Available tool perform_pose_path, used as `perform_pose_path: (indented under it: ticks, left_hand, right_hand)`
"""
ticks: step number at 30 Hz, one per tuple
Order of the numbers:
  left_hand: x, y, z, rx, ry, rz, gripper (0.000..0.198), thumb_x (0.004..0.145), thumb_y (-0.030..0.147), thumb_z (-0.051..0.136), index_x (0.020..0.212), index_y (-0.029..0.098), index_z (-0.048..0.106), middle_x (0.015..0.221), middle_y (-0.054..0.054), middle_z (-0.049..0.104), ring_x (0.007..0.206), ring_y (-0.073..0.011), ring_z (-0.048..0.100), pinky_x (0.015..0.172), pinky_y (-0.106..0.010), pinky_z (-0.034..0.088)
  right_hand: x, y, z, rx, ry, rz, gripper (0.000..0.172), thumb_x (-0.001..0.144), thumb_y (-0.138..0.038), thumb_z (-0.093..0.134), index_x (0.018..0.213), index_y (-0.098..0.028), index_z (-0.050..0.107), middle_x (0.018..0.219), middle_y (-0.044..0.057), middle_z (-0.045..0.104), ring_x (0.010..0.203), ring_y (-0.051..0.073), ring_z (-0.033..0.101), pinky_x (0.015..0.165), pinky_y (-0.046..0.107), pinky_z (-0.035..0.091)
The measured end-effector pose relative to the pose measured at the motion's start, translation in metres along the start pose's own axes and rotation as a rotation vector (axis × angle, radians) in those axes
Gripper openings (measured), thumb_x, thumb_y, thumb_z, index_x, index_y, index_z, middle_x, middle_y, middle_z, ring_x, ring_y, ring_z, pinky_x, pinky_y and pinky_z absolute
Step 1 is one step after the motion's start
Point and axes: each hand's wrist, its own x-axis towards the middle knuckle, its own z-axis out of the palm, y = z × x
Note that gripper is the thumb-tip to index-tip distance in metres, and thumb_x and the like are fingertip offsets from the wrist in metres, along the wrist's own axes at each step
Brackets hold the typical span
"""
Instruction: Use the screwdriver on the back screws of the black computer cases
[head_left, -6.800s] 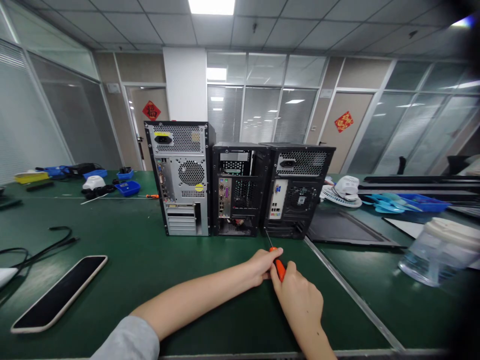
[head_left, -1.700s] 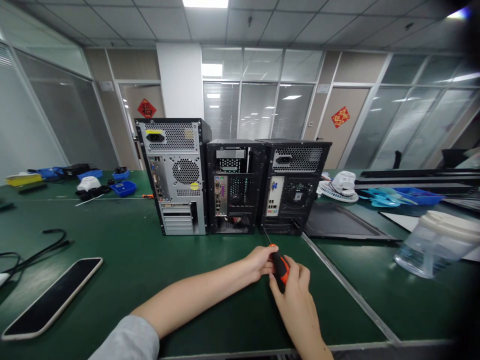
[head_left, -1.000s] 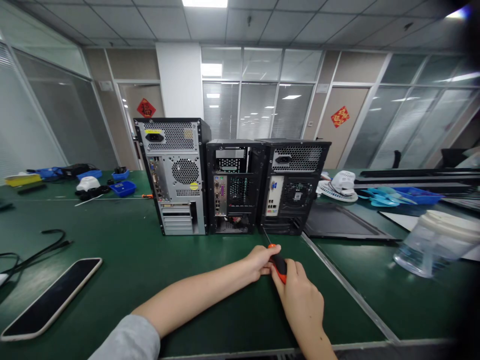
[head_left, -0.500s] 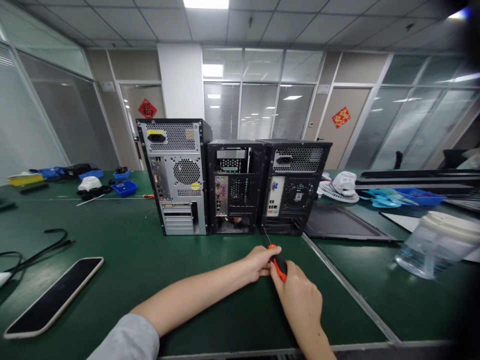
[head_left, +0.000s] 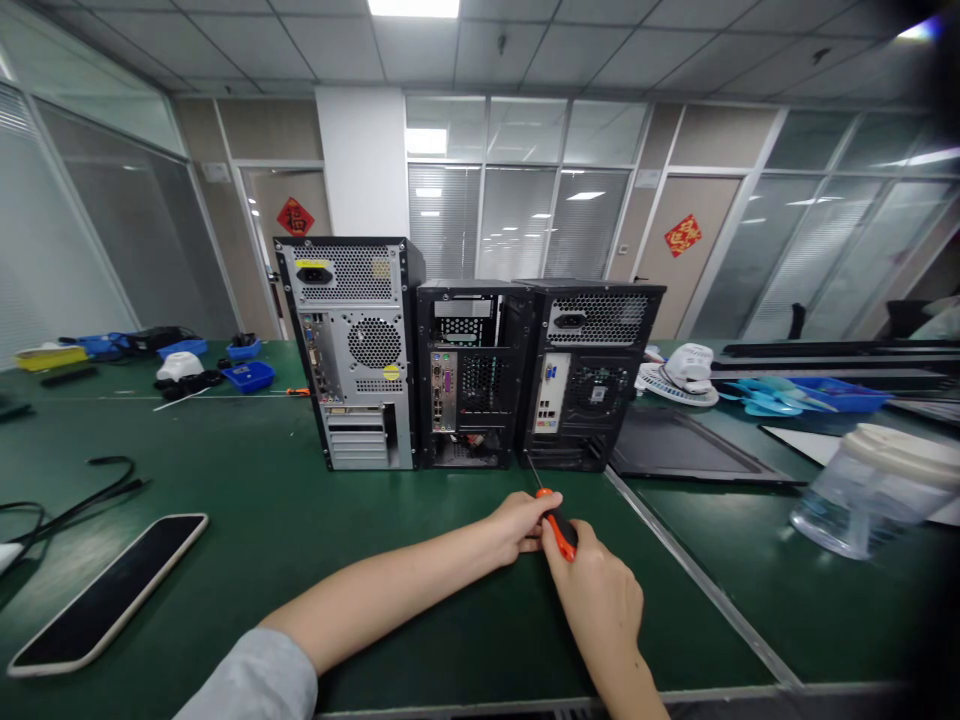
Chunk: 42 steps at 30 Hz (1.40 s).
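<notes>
An orange and black screwdriver [head_left: 561, 532] is held by both my hands, its shaft pointing away from me. Its tip meets the lower left corner of the right-hand black computer case [head_left: 570, 452], whose back faces me. My left hand [head_left: 517, 525] pinches the front of the handle near the shaft. Round the rear of the handle, my right hand [head_left: 600, 590] is closed. A smaller black computer case [head_left: 487, 395] with an open slot area stands in the middle, touching its neighbours. The taller silver-backed computer case [head_left: 373, 400] is at the left.
A phone [head_left: 112, 590] and black cables [head_left: 112, 480] lie at the left. Blue trays [head_left: 249, 377] sit behind them. On the right are a black panel [head_left: 682, 445], a clear plastic jug [head_left: 862, 500], a white fan base [head_left: 679, 380] and blue fan blades [head_left: 772, 396].
My right hand has turned slightly around the screwdriver handle, and the handle has rotated a little. My left hand and the cases stay in place.
</notes>
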Motion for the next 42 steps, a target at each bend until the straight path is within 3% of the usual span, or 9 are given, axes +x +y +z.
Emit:
perform_pose_path:
  ticks: [10, 20, 32, 42]
  left_hand:
    - [0.003, -0.004, -0.004, -0.043, -0.037, 0.008, 0.028, 0.084, 0.035, 0.06, 0.068, 0.016, 0.05, 0.057, 0.005, 0.054, 0.05, -0.0062, 0.049, 0.061, -0.021, 0.045]
    - [0.002, -0.005, -0.006, -0.066, -0.072, 0.007, 0.03, 0.083, 0.039, 0.062, 0.069, 0.016, 0.05, 0.059, 0.004, 0.054, 0.052, -0.0066, 0.051, 0.062, -0.021, 0.042]
    - [-0.004, -0.003, 0.002, -0.128, -0.036, -0.06, 0.029, 0.092, 0.033, 0.043, 0.078, 0.014, 0.059, 0.067, 0.0, 0.058, 0.056, -0.0092, 0.053, 0.064, -0.024, 0.043]
    - [-0.005, -0.004, 0.0, -0.188, -0.025, -0.044, 0.024, 0.087, 0.033, 0.05, 0.076, 0.014, 0.06, 0.074, -0.002, 0.061, 0.061, -0.0095, 0.051, 0.066, -0.023, 0.042]
  right_hand:
    - [0.002, -0.006, -0.005, 0.045, -0.024, 0.027, 0.035, 0.093, -0.041, 0.034, 0.111, -0.014, 0.049, 0.069, 0.011, 0.07, 0.064, 0.026, 0.068, 0.05, 0.03, 0.036]
    - [0.005, -0.008, -0.01, 0.118, -0.095, 0.095, 0.032, 0.092, -0.044, 0.032, 0.105, -0.018, 0.045, 0.069, 0.01, 0.068, 0.064, 0.026, 0.067, 0.052, 0.03, 0.037]
    - [0.008, -0.005, -0.009, 0.291, -0.159, 0.146, 0.029, 0.092, -0.045, 0.028, 0.097, -0.022, 0.045, 0.068, 0.007, 0.065, 0.064, 0.024, 0.064, 0.054, 0.029, 0.036]
    - [0.01, -0.002, -0.003, 0.428, -0.182, 0.16, 0.03, 0.09, -0.045, 0.025, 0.095, -0.023, 0.045, 0.068, 0.006, 0.064, 0.063, 0.023, 0.062, 0.056, 0.029, 0.037]
